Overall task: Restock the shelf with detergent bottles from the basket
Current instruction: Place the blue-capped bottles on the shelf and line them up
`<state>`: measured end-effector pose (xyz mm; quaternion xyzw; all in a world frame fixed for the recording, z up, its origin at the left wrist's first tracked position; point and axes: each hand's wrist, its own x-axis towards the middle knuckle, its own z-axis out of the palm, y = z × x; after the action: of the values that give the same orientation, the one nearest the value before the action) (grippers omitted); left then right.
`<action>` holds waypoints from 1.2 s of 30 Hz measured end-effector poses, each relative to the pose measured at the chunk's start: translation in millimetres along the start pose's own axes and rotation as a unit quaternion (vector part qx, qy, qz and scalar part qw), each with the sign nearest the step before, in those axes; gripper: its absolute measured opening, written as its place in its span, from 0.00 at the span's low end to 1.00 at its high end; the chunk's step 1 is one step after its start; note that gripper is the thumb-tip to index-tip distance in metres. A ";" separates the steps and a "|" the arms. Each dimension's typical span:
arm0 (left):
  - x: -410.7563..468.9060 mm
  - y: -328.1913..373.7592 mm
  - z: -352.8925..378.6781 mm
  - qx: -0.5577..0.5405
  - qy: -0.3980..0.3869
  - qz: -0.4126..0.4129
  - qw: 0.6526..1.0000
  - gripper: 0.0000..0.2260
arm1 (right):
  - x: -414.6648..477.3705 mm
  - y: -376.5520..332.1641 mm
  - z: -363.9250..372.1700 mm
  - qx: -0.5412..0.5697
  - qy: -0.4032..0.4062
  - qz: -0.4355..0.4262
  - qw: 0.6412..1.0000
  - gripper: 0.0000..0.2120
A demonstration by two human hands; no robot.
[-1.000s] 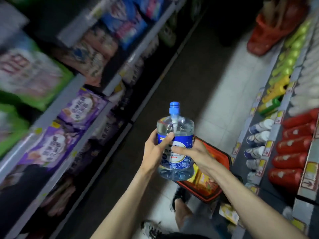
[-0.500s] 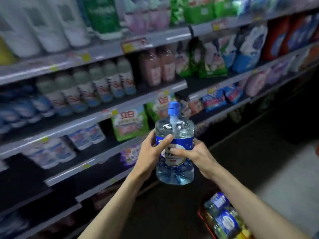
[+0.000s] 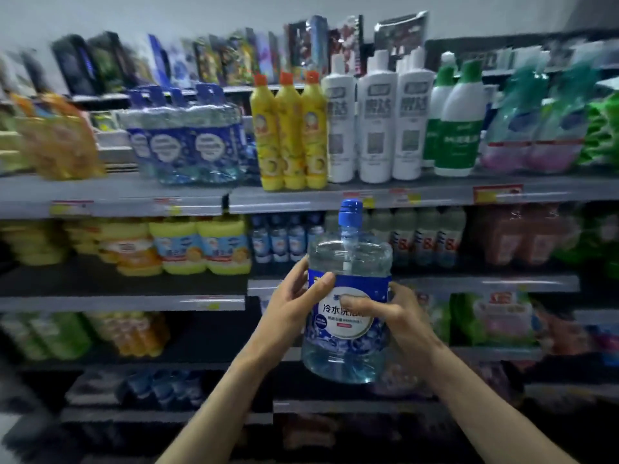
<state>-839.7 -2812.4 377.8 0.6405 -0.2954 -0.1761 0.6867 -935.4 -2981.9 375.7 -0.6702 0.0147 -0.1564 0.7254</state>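
Bottle (image 3: pixel 348 346) is upright before the shelf (image 3: pixel 134 195), my left hand (image 3: pixel 288 306) and right hand (image 3: pixel 402 316) gripping it, fingers (image 3: pixel 320 284) curled round its label; matching bottles (image 3: pixel 187 145) stand up-left of it, yellow bottles (image 3: pixel 288 135) above.

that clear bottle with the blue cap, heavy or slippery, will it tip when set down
Probably heavy for its size: the clear bottle looks largely full of bluish liquid, and the left hand and right hand both grip it. Its smooth plastic may be slightly slippery. The squat, wide body should stand steadily rather than tip.
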 end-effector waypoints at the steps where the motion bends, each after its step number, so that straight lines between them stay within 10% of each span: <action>1: -1.1 5.2 -16.4 0.008 0.012 -0.001 1.000 0.30 | 10.6 -2.9 11.7 0.006 -0.016 0.001 1.000 0.21; 8: -7.4 39.3 -89.4 0.043 0.085 0.038 0.995 0.16 | 95.9 -13.2 80.0 0.040 -0.122 -0.013 0.992 0.24; 21: 17.9 78.2 -172.6 0.085 0.251 0.137 0.955 0.23 | 228.9 -37.6 164.8 0.012 -0.299 -0.062 0.952 0.32; 36: 49.7 117.4 -353.5 0.145 0.202 0.201 0.947 0.29 | 323.1 -64.3 301.3 -0.039 -0.295 -0.172 0.939 0.34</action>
<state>-594.7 -2555.2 500.4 0.6823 -0.2956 0.1435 0.6531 -571.9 -2773.5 529.9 -0.7064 -0.3096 -0.0735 0.6323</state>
